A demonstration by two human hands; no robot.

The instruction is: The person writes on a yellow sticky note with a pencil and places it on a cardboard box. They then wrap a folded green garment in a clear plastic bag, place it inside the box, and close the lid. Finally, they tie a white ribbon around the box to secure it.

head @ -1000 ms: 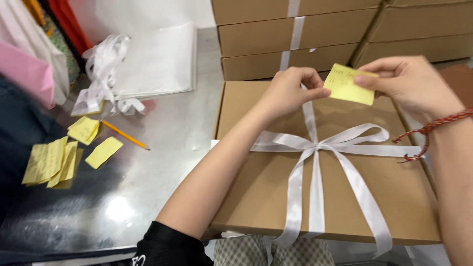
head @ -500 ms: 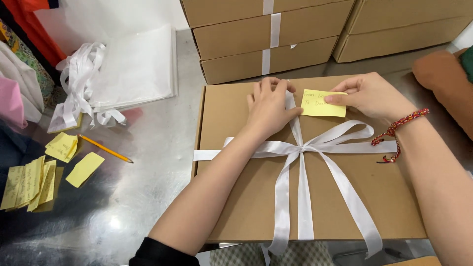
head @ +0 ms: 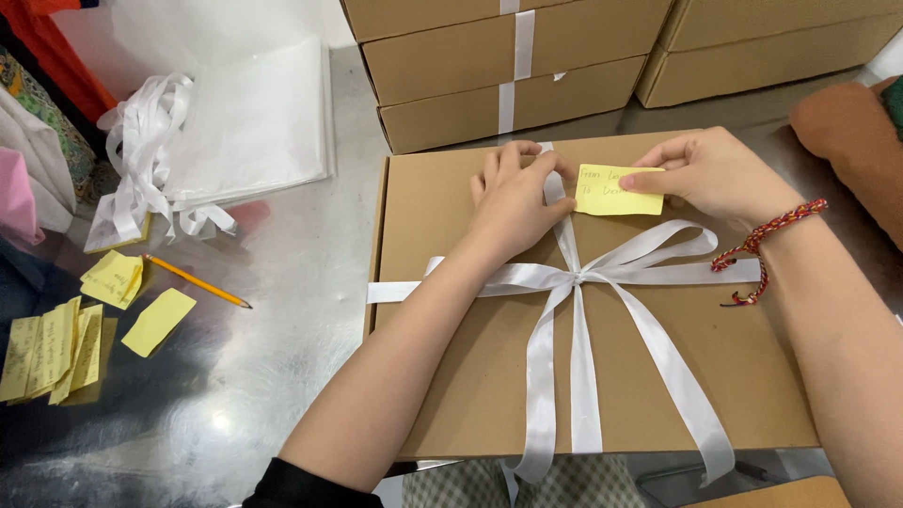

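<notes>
Landmark: flat brown box (head: 489,376) tied with a white ribbon (head: 578,357), bow at its middle.
Left hand: left hand (head: 513,202) lies palm down on the box lid just left of the ribbon's upright strand, fingers curled loosely and touching the strand, not clasping anything.
Right hand: right hand (head: 720,174) pinches a yellow note (head: 616,191) by its right end, thumb and fingers closed on it.
Note: flat on the lid, just right of the ribbon, above the bow.
Edges: stacked boxes (head: 499,75) stand close against the box's far edge; the near edge overhangs the counter (head: 282,320).
Open room: bare counter lies left of the box.
Further left: pencil (head: 198,282), loose yellow slips (head: 66,329), a heap of ribbon (head: 146,160) on white sheets (head: 263,122).
Surface: shiny grey metal.
</notes>
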